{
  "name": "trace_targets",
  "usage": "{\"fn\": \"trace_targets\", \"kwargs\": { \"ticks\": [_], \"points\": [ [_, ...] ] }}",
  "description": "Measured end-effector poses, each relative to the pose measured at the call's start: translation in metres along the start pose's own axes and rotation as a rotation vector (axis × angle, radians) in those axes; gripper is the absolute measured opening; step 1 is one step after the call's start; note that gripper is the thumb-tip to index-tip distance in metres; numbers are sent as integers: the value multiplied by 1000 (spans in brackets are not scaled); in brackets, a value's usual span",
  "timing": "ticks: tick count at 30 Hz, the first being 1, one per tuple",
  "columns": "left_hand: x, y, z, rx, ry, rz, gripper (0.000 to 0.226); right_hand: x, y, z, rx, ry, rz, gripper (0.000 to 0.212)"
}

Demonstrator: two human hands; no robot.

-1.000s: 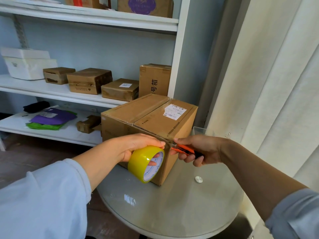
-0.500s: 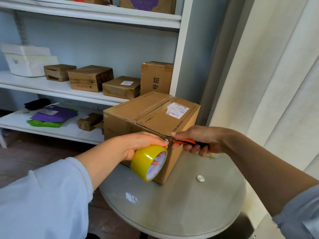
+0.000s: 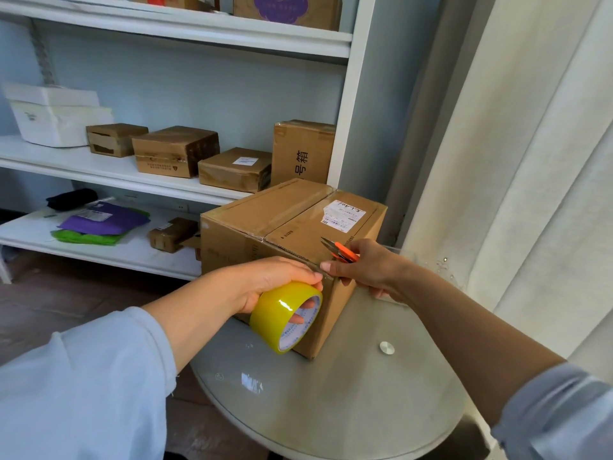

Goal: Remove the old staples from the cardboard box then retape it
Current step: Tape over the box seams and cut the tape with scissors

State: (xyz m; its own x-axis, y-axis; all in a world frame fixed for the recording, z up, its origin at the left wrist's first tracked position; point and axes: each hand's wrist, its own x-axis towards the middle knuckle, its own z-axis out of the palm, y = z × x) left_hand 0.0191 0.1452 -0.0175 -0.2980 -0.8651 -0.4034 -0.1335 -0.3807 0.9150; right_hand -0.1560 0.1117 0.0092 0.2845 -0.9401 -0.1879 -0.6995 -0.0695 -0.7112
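A brown cardboard box (image 3: pixel 275 210) with a white shipping label stands on the round glass table (image 3: pixel 348 403), flaps closed. My left hand (image 3: pixel 265 280) grips a yellow tape roll (image 3: pixel 282 317) against the box's near upper edge, fingers through the core. My right hand (image 3: pixel 368 270) holds small orange snips (image 3: pixel 341 252), blades pointing up and left over the box top. Its thumb touches the box's near top corner, close to my left fingertips.
White shelves (image 3: pixel 116 171) to the left carry several small brown parcels, a white foam box (image 3: pixel 56 121) and purple and green bags (image 3: pixel 99 224). A pale curtain (image 3: pixel 530 161) hangs at the right. A metal stud (image 3: pixel 386 347) sits in the tabletop.
My right hand has turned, lifting the snips' blades from the tape at the box's corner to point up over the box top. My left hand and the roll stayed in place.
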Motion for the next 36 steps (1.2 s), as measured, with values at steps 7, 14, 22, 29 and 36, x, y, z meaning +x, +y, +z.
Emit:
{"fn": "trace_targets", "kwargs": {
  "ticks": [7,14,22,29,36],
  "points": [
    [-9,-19,-27,236,16,-17,13,6,-5,-13,-57,-134,14,35],
    [-19,-15,-26,207,81,81,17,16,-14,-13,-125,-24,-14,77],
    [-20,-15,-9,211,109,106,20,17,-6,-7,-59,10,28,47],
    [-25,-23,-7,219,100,133,18,-4,-2,12,246,223,-197,34],
    [-29,-20,15,199,80,175,20,-38,-5,4,79,-47,-51,27]
  ]
}}
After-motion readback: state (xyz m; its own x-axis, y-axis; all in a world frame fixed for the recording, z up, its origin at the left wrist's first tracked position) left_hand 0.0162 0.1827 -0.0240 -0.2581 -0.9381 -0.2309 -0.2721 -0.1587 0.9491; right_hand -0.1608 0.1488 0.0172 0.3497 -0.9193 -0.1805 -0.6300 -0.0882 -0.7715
